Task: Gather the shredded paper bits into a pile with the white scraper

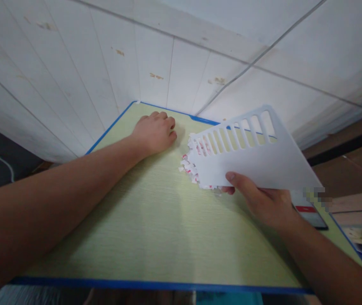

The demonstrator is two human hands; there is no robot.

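Observation:
My right hand [263,201] grips a white slotted plate [247,167] by its near edge, thumb on top and fingers underneath. The thin, flat plate has a row of slots that grow longer toward the right, and it is tilted over the table. A heap of torn paper scraps [190,167], white with pink-red marks, lies at its left end and partly beneath it. On the tabletop, left of the scraps, my left hand [155,132] rests closed with its fingers curled. Nothing shows in it, and it is apart from the plate.
The pale green tabletop [155,228] has a blue rim and stands against a white panelled wall [152,55]. A grey cable [241,73] runs down the wall to the table's back edge. Under my right wrist lies a dark-edged flat object [314,220] with a red band.

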